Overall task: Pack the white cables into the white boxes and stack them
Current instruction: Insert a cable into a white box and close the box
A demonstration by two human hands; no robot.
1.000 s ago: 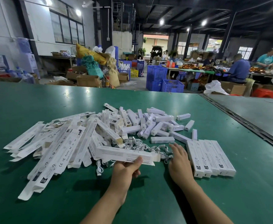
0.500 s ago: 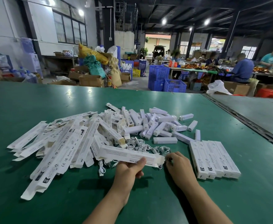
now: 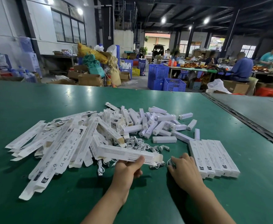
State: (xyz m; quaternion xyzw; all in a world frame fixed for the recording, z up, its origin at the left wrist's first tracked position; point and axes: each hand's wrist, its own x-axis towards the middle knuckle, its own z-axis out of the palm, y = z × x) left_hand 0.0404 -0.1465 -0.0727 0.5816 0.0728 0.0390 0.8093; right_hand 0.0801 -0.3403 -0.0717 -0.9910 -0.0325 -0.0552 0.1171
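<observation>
- Progress is judged to be early: a row of long white closed boxes point(image 3: 213, 157) is laid side by side on the green counter point(image 3: 67, 204), just to the right of the right hand point(image 3: 183, 170). Only a single layer can be made out, with nothing stacked on it.
- A large heap of flat, unfilled white cardboard boxes point(image 3: 56, 143) is left on the left of the counter, and a tangle of coiled white cables point(image 3: 140, 143) is left in the middle. Most of the packing is therefore judged to remain.
- Short white rectangular blocks point(image 3: 156, 123) are scattered beyond the tangle; their part in the task cannot be told.
- One long white opened box point(image 3: 126, 153) is gripped by the left hand point(image 3: 127, 169), thumb on top, and is held roughly level with its flapped end turned toward the right hand.
- A small coiled white cable point(image 3: 171, 163) is pinched in the curled fingers of the right hand. It is held just beside the flapped end of the gripped box and is not yet inside it.
</observation>
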